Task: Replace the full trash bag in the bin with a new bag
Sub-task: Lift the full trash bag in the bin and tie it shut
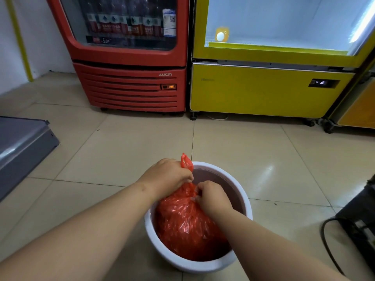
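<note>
Now our left hand and right hand both grip the red bag neck; careless pulling from the bin may tear it.

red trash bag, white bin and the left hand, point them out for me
red trash bag (182, 224), head view, on its crinkled body inside the bin
white bin (203, 267), head view, on the near rim
left hand (168, 175), head view, on the back of the hand gripping the bag's neck
</note>
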`<state>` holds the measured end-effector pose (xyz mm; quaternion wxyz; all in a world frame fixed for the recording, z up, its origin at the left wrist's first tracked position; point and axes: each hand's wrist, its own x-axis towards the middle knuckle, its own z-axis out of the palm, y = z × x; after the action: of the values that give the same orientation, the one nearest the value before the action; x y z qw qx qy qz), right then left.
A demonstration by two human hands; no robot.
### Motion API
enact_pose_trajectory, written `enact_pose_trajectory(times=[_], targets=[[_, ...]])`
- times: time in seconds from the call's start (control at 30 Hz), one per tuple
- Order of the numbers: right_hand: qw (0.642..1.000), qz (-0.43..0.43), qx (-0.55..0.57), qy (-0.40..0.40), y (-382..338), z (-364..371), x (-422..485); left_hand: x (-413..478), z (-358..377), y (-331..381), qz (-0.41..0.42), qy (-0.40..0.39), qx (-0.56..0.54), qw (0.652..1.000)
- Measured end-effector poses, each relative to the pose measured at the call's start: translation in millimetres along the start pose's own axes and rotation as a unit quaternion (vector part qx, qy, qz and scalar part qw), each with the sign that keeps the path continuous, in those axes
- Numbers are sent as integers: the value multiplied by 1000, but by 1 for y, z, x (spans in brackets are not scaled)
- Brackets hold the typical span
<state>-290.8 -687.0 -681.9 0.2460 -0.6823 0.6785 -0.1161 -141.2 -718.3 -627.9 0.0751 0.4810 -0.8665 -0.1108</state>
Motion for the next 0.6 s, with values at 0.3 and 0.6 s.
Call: enact_pose_trajectory(times=[0.3,0.6], targets=[[998,46,42,-1,2,-1,2,-22,19,-55,-216,106,-106,965],[995,73,52,-30,4,-13,4,-22,39,-54,-318,72,-274,905]])
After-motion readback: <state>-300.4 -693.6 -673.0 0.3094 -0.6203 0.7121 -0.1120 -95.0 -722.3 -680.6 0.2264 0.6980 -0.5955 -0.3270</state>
